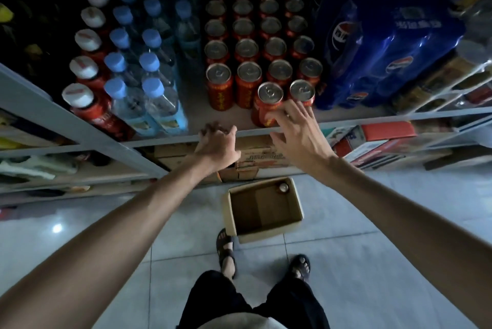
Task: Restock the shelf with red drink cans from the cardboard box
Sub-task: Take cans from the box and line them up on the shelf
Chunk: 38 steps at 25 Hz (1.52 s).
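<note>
Several red drink cans (246,62) stand in rows on the shelf (218,115). Two more sit at the front: one red can (266,102) and another (302,91) beside it. My right hand (298,131) is spread just in front of these two, fingertips touching or almost touching them, holding nothing. My left hand (218,143) hangs at the shelf's front edge with its fingers curled, empty. The cardboard box (231,222) lies open on the floor below, with one can (283,187) in its far corner.
Bottles with blue caps (149,86) and red bottles with white caps (80,94) stand left of the cans. A blue wrapped soda pack (372,49) stands to the right. Cardboard cartons (255,155) fill the lower shelf. My sandalled feet (227,251) are on the tiled floor.
</note>
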Tool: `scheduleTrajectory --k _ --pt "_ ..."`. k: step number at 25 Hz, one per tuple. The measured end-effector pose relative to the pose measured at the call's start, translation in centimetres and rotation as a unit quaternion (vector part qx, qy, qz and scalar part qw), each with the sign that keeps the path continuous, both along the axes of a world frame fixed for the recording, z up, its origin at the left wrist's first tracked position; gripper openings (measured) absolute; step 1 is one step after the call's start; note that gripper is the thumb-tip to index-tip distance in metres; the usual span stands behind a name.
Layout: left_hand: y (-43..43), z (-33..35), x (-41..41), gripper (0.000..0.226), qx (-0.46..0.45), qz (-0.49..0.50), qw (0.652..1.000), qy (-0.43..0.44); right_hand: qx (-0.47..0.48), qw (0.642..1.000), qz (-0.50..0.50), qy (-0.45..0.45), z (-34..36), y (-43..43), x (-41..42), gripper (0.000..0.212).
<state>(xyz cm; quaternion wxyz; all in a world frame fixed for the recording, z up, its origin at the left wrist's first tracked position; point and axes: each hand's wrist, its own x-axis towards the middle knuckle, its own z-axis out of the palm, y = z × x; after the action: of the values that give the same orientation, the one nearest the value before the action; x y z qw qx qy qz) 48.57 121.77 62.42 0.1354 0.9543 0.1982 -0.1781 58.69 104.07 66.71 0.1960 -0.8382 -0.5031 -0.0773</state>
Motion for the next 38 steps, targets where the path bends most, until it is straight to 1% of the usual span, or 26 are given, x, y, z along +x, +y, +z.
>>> scheduleTrajectory --k 2,3,5,6,8,10,12,14,15,16,18,20,22,23,26,28,31,34,36,38 --pt "-2.3 -1.1 -1.4 0.061 0.037 0.018 0.993 -0.108 -0.014 0.997 0.044 0.059 -2.7 -3.1 -0.7 0.016" --pt "-3.8 -1.7 -2.2 0.059 0.031 0.025 0.986 -0.161 -0.030 0.993 0.049 0.107 -4.3 -4.7 -1.1 0.013" --pt "-7.6 -3.3 -3.7 0.061 0.003 0.026 0.972 -0.234 -0.072 0.973 0.015 0.220 -7.8 -7.7 -1.4 0.012" --pt "-9.7 -4.7 -4.3 0.062 -0.015 0.029 0.969 -0.245 -0.099 0.956 -0.007 0.276 -9.8 -9.1 -1.3 0.013" --pt "-13.2 -8.1 -5.5 0.059 -0.057 0.052 0.974 -0.212 -0.159 0.919 -0.035 0.359 -13.9 -11.5 -1.2 0.016" --pt "-16.4 -13.8 -6.1 0.053 -0.129 0.141 0.974 -0.119 -0.228 0.888 -0.041 0.398 -19.0 -13.8 -0.7 0.019" --pt "-18.3 -20.2 -6.7 0.047 -0.189 0.255 0.948 -0.021 -0.286 0.861 -0.040 0.418 -24.7 -15.6 -0.3 0.021" --pt "-19.3 -26.9 -7.8 0.044 -0.229 0.348 0.908 0.041 -0.336 0.837 -0.041 0.430 -31.2 -16.9 -0.4 0.023" --pt "-19.5 -30.1 -8.3 0.045 -0.240 0.375 0.893 0.063 -0.355 0.828 -0.044 0.431 -34.4 -17.4 -0.4 0.025" --pt "-19.6 -33.1 -8.9 0.046 -0.245 0.396 0.882 0.078 -0.373 0.821 -0.046 0.429 -37.5 -17.8 -0.7 0.026" --pt "-19.4 -40.2 -9.9 0.046 -0.229 0.423 0.873 0.082 -0.405 0.822 -0.045 0.398 -44.5 -17.8 -0.7 0.034" --pt "-19.0 -47.2 -10.7 0.047 -0.201 0.449 0.868 0.070 -0.437 0.822 -0.045 0.362 -51.5 -17.0 -0.7 0.049" --pt "-18.8 -53.7 -11.0 0.053 -0.178 0.472 0.862 0.060 -0.465 0.828 -0.038 0.310 -58.5 -16.0 0.2 0.059" --pt "-18.7 -56.8 -11.0 0.059 -0.170 0.482 0.858 0.062 -0.470 0.835 -0.042 0.282 -61.7 -15.6 0.9 0.063" --pt "-18.0 -64.0 -10.4 0.085 -0.151 0.482 0.858 0.088 -0.435 0.866 -0.075 0.235 -69.7 -13.9 4.3 0.071" --pt "-17.4 -68.2 -10.0 0.097 -0.130 0.482 0.862 0.086 -0.445 0.878 -0.056 0.168 -74.7 -12.9 6.1 0.074" --pt "-16.8 -71.2 -9.6 0.104 -0.088 0.482 0.871 0.042 -0.494 0.869 -0.006 0.033 -79.7 -12.3 7.2 0.078" --pt "-16.4 -71.7 -10.0 0.108 -0.090 0.471 0.877 0.017 -0.514 0.857 0.000 -0.045 -81.8 -12.5 7.2 0.070" --pt "-16.4 -71.7 -10.1 0.112 -0.094 0.455 0.885 0.025 -0.507 0.859 0.012 -0.065 -81.9 -12.7 6.9 0.064" --pt "-16.2 -71.5 -10.3 0.113 -0.106 0.441 0.891 0.033 -0.491 0.870 0.034 -0.034 -81.0 -12.8 6.2 0.063"
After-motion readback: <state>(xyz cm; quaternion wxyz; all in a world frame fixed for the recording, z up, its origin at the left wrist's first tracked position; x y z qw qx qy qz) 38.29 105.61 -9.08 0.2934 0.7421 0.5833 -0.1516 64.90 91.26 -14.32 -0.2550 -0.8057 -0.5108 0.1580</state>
